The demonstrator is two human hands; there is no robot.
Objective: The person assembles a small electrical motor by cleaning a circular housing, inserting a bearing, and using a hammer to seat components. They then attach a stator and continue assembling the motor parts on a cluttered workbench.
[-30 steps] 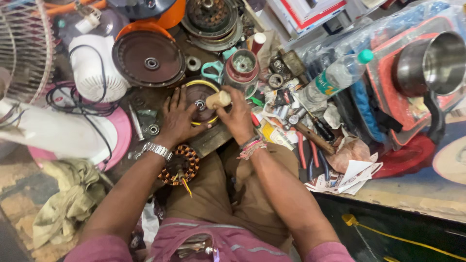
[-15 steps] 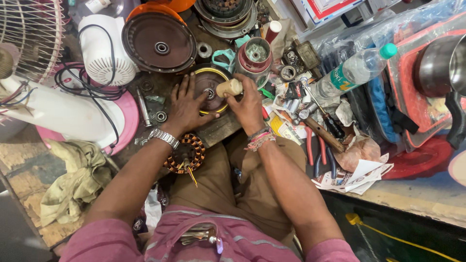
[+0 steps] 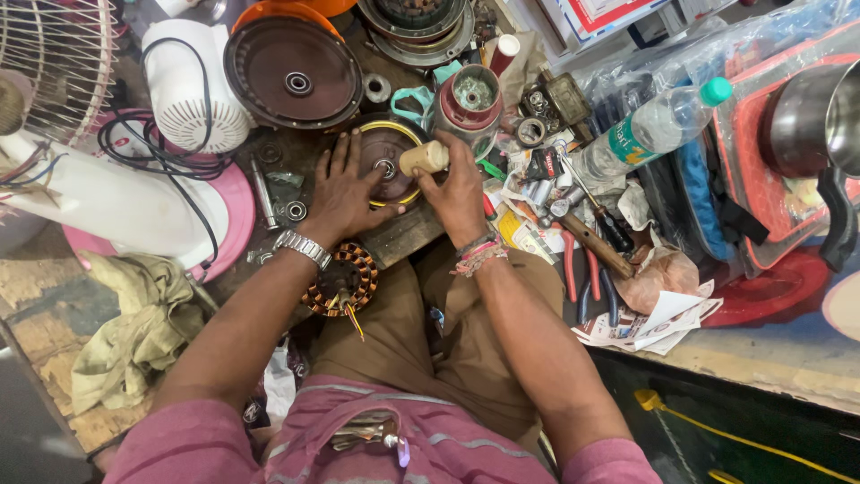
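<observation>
Left hand (image 3: 345, 193) spread flat on the round motor cover (image 3: 381, 161); right hand (image 3: 457, 188) closed around a wooden handle (image 3: 423, 159) lying level, pointing left toward the cover's centre.

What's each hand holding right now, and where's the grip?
Right hand grips a wooden handle around its lower part; the rounded end sticks out. Left hand holds nothing, lying flat on the yellow-rimmed dark round cover.
</observation>
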